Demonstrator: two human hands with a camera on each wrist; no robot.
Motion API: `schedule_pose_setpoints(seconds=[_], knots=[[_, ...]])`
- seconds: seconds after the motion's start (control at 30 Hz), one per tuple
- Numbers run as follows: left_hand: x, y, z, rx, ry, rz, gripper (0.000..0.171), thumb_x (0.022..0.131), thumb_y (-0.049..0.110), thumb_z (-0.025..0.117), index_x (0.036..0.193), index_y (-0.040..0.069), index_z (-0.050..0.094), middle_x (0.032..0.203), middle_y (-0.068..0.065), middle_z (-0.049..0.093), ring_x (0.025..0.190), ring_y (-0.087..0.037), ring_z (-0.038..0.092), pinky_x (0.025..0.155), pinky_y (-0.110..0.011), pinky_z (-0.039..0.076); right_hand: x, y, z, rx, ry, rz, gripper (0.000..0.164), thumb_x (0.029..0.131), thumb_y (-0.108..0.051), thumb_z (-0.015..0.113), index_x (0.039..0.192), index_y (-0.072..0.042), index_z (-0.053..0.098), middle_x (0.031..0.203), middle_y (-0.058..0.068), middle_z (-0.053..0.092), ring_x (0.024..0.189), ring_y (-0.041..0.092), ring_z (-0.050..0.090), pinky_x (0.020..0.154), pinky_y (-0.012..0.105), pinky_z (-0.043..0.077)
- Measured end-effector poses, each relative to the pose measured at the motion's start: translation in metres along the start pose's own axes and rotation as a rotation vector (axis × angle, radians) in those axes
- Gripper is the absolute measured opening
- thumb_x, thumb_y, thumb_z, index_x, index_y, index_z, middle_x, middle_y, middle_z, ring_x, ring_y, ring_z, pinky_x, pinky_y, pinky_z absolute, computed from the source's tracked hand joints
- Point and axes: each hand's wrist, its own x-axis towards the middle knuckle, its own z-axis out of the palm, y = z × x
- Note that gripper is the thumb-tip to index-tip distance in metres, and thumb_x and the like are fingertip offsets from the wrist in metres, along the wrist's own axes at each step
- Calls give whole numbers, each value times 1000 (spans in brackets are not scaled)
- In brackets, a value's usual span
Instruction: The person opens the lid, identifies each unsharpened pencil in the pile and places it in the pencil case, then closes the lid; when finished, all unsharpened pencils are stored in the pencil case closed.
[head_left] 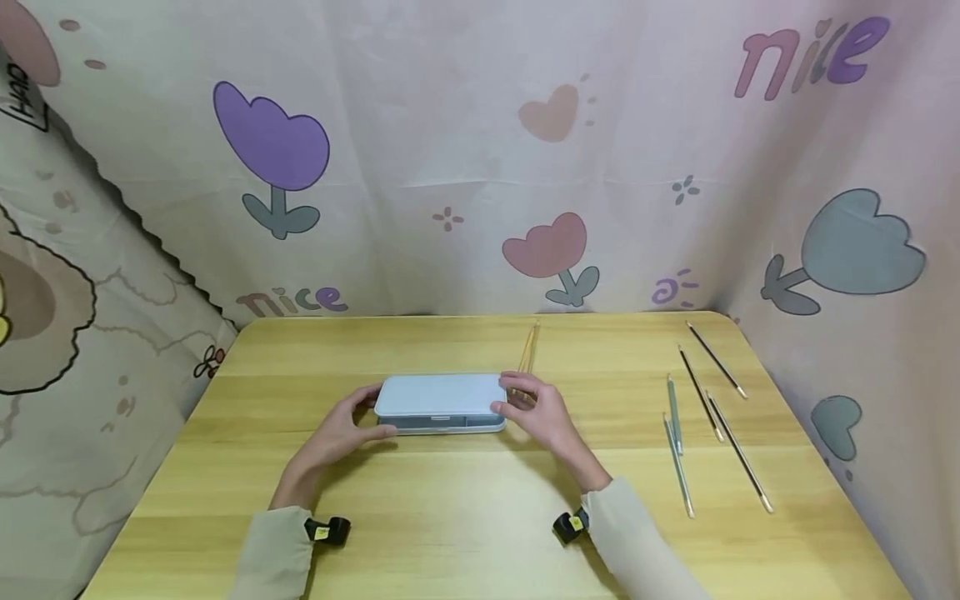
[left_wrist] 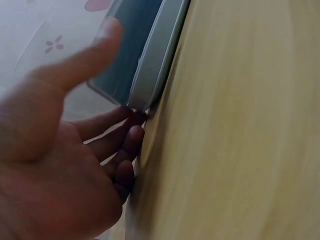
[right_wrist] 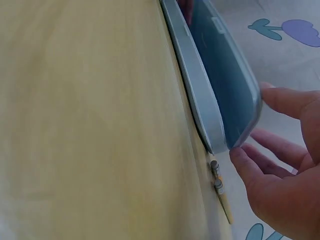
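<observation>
A pale blue pencil case [head_left: 441,394] lies on the wooden table with its lid [right_wrist: 235,85] partly raised above the base [right_wrist: 197,90]. My right hand [head_left: 542,410] pinches the right end of the lid, thumb in front and fingers round the end. At the left end my left hand [head_left: 341,429] rests its fingertips [left_wrist: 132,135] against the corner of the base, while its thumb [left_wrist: 87,60] stretches along the front, seemingly apart from the case. Little of the case's inside shows in the head view. Two yellow pencils [head_left: 528,348] lie behind its right end.
On the right of the table [head_left: 450,517] lie two teal pencils [head_left: 679,471] and three dark pencils [head_left: 738,450], spread apart. A patterned curtain [head_left: 405,167] hangs along the table's back and sides. Each wrist carries a small black camera [head_left: 328,532].
</observation>
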Motion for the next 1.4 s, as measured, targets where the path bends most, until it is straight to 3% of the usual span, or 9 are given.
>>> schedule_pose_setpoints(seconds=[0.2, 0.5, 0.77, 1.0, 1.2, 1.4], knots=[[0, -1, -5, 0, 17, -13, 74, 96, 33, 73, 153, -2, 41, 142, -22, 53, 133, -39, 45, 114, -58, 29, 0, -2, 4, -75, 6, -25, 45, 83, -1, 83, 124, 8, 68, 144, 16, 58, 125, 35, 61, 100, 31, 50], [6, 2, -4, 4, 8, 24, 77, 91, 25, 80, 151, -4, 42, 134, -22, 56, 127, -40, 51, 110, -58, 37, -4, -6, 4, -200, 8, -34, 49, 82, 2, 83, 127, 9, 66, 147, 15, 55, 124, 35, 61, 97, 27, 51], [4, 3, 0, -9, 6, 39, 77, 90, 21, 81, 150, -7, 41, 134, -25, 55, 128, -44, 48, 112, -61, 34, -7, -2, 3, -148, 5, -7, 52, 82, 6, 81, 130, 11, 62, 148, 16, 54, 125, 38, 61, 97, 31, 52], [-1, 1, -2, -26, 26, 27, 75, 90, 18, 81, 148, -8, 41, 137, -27, 52, 131, -46, 47, 114, -61, 31, -3, 0, 9, -176, -33, -45, 55, 82, 5, 81, 133, 11, 61, 149, 18, 52, 128, 39, 57, 99, 31, 50], [-5, -1, -5, -48, 33, 30, 73, 90, 15, 80, 147, -8, 41, 137, -27, 51, 131, -45, 46, 116, -61, 28, -3, -3, 18, -295, -12, -90, 54, 83, 2, 82, 133, 10, 61, 148, 19, 53, 127, 37, 58, 99, 32, 51], [-10, -1, -4, 27, 56, 29, 72, 91, 17, 80, 147, -8, 42, 138, -28, 53, 129, -46, 48, 112, -63, 33, -5, -7, 20, -413, -30, -116, 56, 84, -2, 83, 134, 10, 61, 148, 19, 53, 132, 37, 55, 106, 39, 47]])
